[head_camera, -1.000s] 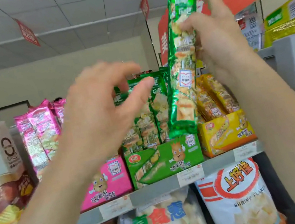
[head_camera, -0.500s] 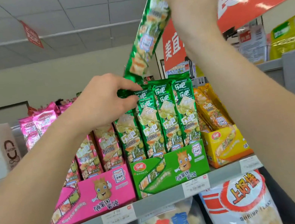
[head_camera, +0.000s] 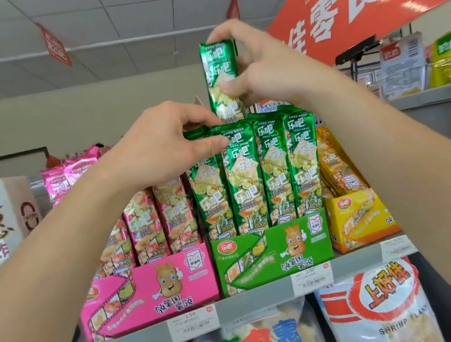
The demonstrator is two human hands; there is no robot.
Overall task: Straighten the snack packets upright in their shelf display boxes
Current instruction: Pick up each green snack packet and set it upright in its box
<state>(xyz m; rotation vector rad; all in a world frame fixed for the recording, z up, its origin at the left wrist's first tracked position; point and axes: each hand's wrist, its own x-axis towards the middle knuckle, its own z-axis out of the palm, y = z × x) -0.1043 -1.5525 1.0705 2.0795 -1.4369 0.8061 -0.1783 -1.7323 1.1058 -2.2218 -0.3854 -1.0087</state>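
While the right hand (head_camera: 270, 72) grips the green packet (head_camera: 218, 63) upright in the upper middle of the frame, its long side points straight down at the green box (head_camera: 275, 252), where the nearer left hand (head_camera: 160, 152) pinches the tops of the front packets (head_camera: 275, 168).

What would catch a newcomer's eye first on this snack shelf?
The right hand holds a green packet upright above the green display box at mid-shelf. Just below, the left hand pinches the top of the front-row packets standing in that box, which sits between a pink box and a yellow box.
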